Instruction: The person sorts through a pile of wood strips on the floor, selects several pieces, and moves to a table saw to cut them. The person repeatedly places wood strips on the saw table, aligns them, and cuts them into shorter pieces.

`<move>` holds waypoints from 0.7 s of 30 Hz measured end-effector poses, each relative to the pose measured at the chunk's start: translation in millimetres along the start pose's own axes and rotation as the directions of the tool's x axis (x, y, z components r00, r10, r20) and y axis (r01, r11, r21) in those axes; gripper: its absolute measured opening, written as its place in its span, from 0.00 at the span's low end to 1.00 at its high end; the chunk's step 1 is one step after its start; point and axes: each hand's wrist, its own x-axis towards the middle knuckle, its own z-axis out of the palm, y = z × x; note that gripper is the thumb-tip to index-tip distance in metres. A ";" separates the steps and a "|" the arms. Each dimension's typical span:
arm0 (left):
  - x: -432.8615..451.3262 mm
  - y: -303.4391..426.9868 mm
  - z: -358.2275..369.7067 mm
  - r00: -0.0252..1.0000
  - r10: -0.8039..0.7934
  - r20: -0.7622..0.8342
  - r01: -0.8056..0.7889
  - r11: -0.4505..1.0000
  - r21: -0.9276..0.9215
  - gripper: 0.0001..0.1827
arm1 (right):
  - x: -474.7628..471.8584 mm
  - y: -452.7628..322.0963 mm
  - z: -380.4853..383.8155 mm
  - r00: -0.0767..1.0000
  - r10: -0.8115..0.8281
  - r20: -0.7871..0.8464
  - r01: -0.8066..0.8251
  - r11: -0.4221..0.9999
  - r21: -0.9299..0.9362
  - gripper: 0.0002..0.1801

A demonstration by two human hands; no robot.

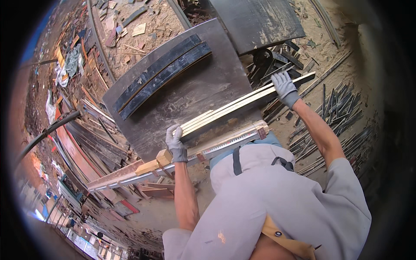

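Note:
A small stack of long, thin wooden strips [227,105] with pale cut edges and a dark face spans between my two gloved hands, over the near part of a metal work table [208,81]. My left hand [175,139] grips the strips at their left end. Farther right, my right hand [283,85] is closed around them near the other end, past the table's edge. Close to my body a wooden rail with a measuring tape [227,143] runs along the table's front. A wood block [164,157] sits on this rail beside my left wrist.
Two dark-faced boards [165,74] lie side by side on the table's far part. Beyond it stands a second metal tabletop [260,24]. Piles of narrow offcuts [338,104] cover the ground at right. Stacked long boards [87,146] lie at left, with wood scraps [139,29] behind.

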 end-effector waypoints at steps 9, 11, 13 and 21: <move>14.3 21.1 -4.0 0.957 -0.276 0.088 0.289 0.933 -0.216 0.16 | -33.0 18.1 -20.2 0.968 -0.079 0.239 -0.011 0.936 0.352 0.25; 19.1 17.6 -4.3 0.968 -0.236 0.084 0.249 0.946 -0.209 0.16 | -37.5 20.1 -31.3 0.942 -0.084 0.326 -0.042 0.931 0.362 0.23; 25.3 12.5 -6.9 0.968 -0.241 0.073 0.251 0.945 -0.209 0.16 | -40.1 20.2 -36.5 0.941 -0.099 0.325 -0.043 0.914 0.403 0.22; 27.9 65.8 -36.5 0.793 0.515 -0.325 0.069 0.454 0.888 0.38 | -35.0 22.0 -48.5 0.790 -0.212 0.576 -0.055 0.910 0.411 0.20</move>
